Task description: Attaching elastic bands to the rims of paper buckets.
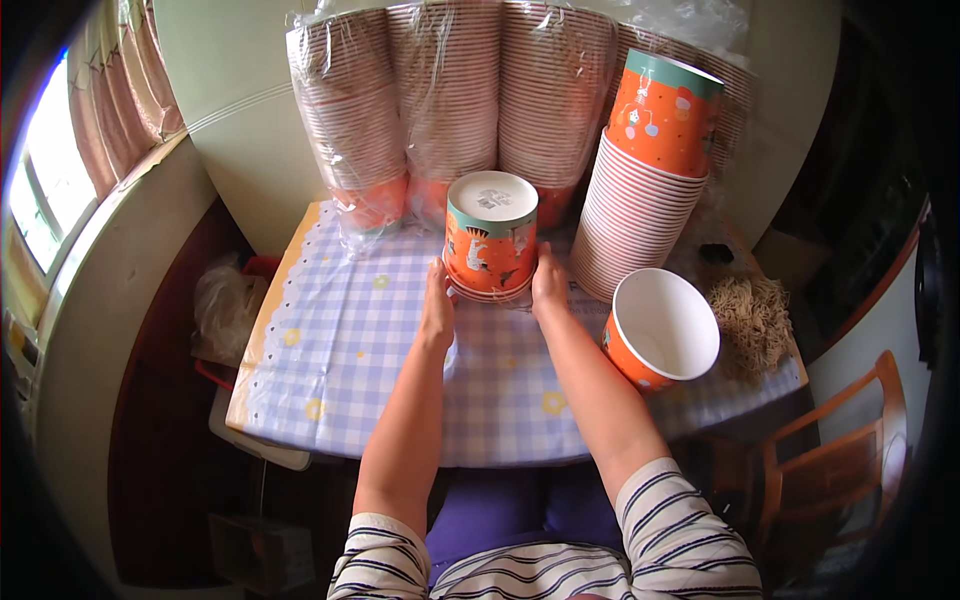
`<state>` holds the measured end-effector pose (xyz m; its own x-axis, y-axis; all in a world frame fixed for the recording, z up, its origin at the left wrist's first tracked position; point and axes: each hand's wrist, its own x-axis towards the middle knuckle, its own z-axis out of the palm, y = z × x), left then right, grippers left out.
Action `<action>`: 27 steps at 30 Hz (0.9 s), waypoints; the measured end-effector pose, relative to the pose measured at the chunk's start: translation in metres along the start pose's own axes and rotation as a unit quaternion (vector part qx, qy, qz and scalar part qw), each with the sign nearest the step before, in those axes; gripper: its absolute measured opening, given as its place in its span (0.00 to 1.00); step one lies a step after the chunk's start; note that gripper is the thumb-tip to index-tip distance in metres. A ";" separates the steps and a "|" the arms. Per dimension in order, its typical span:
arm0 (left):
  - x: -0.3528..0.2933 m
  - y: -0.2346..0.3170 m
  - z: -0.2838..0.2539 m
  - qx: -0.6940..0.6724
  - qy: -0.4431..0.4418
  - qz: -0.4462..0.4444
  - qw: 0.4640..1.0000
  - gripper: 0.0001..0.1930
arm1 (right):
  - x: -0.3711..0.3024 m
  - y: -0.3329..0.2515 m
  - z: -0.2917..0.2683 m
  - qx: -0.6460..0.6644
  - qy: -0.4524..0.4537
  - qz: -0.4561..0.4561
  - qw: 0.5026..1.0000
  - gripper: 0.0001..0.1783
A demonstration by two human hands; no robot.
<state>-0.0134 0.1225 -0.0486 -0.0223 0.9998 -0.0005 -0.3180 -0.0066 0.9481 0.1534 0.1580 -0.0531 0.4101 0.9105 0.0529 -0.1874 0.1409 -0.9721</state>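
An orange paper bucket (pixel 490 245) with a green band and printed figures stands upside down at the middle of the table, its white base up. Several rims show at its lower edge, so more than one bucket seems nested there. My left hand (pixel 437 305) presses against its lower left side, and my right hand (pixel 547 285) holds the opposite side, fingers partly hidden behind it. To the right of my right forearm, a single bucket (pixel 666 325) leans with its white inside showing. Behind that rises a tall nested stack of buckets (pixel 640 215), topped by an upside-down one.
Tall plastic-wrapped stacks of buckets (pixel 445 100) line the back against the wall. A heap of beige string (pixel 750 320) lies at the right edge. The table wears a blue checked cloth (pixel 350 345). A wooden chair (pixel 830 440) is at right, and a plastic bag (pixel 225 310) at left.
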 end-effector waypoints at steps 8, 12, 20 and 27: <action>0.001 -0.005 -0.004 -0.017 -0.019 0.022 0.999 0.43 | 0.000 0.004 0.001 -0.008 -0.016 -0.008 1.000 0.29; 0.000 -0.004 -0.001 -0.015 -0.019 0.026 0.999 0.43 | 0.003 0.011 0.003 0.035 0.011 -0.028 0.999 0.28; 0.008 -0.007 -0.017 -0.034 0.145 0.093 0.984 0.34 | -0.061 -0.033 -0.003 -0.152 -0.042 -0.235 0.959 0.26; -0.023 0.021 0.014 0.210 0.187 0.409 0.868 0.09 | -0.172 -0.113 -0.106 -0.213 -0.304 -0.342 0.863 0.04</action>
<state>-0.0063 0.0998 -0.0242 -0.4102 0.5859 0.6989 0.3208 -0.6247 0.7119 0.1986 -0.0552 0.0236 -0.2730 0.7248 0.6325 0.3109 0.6887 -0.6550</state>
